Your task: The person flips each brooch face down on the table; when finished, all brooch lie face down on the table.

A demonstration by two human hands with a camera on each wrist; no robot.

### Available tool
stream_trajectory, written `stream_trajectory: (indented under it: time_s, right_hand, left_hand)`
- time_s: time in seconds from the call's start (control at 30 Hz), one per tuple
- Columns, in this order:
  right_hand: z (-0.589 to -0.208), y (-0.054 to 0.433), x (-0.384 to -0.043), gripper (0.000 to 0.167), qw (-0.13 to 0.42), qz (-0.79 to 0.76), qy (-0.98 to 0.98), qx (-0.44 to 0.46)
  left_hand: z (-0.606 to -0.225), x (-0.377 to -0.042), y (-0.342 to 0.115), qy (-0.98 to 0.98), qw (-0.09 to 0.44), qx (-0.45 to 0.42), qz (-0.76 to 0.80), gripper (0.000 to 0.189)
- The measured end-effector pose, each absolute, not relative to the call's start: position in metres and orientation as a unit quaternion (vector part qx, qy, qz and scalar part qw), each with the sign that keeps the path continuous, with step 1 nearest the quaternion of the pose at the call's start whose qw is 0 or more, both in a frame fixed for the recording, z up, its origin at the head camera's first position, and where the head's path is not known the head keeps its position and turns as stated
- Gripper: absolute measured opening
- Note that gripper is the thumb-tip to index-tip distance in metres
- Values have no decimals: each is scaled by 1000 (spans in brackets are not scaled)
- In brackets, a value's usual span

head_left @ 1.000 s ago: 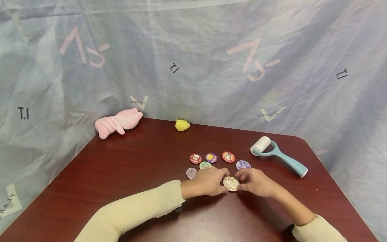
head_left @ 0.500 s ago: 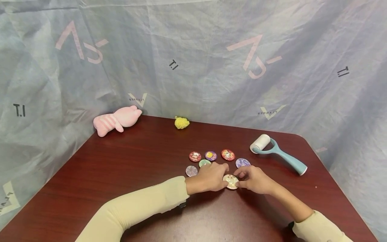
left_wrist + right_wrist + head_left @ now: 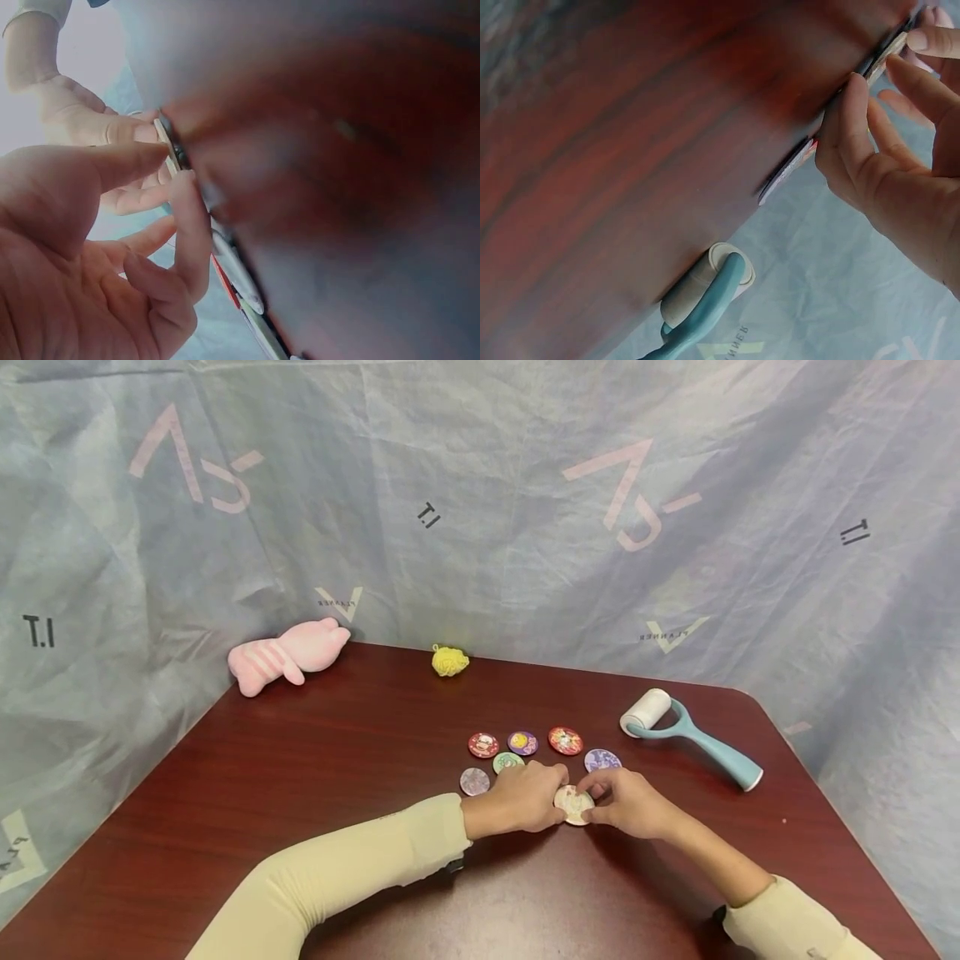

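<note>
A round cream-coloured badge (image 3: 573, 807) with a faint picture lies flat between both hands, close over the brown table (image 3: 337, 743). My left hand (image 3: 523, 797) pinches its left edge, thumb in front and fingers behind. From the other side my right hand (image 3: 632, 802) grips the right edge, its index finger bent over the upper rim. In the left wrist view the badge (image 3: 166, 139) shows edge-on by the left thumb tip. Behind the hands lie other round badges: a green badge (image 3: 508, 763), partly covered by the left hand, a grey badge (image 3: 474, 782) and a purple badge (image 3: 602, 762).
Further back sit a dark red badge (image 3: 483, 745), a violet badge with a yellow figure (image 3: 522, 742) and a red badge (image 3: 566, 741). A blue-handled lint roller (image 3: 701, 737) lies right. Along the back are a yellow bath puff (image 3: 449, 662) and pink plush toy (image 3: 288, 656).
The left thumb has come in onto the badge's left edge. My right index finger has moved further over its upper rim. The whole head view has shifted slightly; the other badges lie as before.
</note>
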State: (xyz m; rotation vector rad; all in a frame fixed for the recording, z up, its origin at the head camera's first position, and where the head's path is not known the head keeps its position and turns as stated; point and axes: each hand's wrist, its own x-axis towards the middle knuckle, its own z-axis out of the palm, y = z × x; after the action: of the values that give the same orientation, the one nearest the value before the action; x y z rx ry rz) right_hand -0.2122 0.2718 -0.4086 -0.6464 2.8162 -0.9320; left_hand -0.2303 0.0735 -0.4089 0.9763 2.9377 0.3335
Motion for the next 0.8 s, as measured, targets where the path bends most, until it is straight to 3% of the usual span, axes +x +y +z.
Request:
stream_trajectory:
  time_s: [0.5,0.8]
  right_hand:
    - [-411,270,-213,29,125,-393,895,-171]
    - [-408,271,-211,27,127,-433,877,-167]
  left_hand:
    - [-413,-235,78,936,36,321,140,23]
    - [-405,-240,75,912,98,302,261,21]
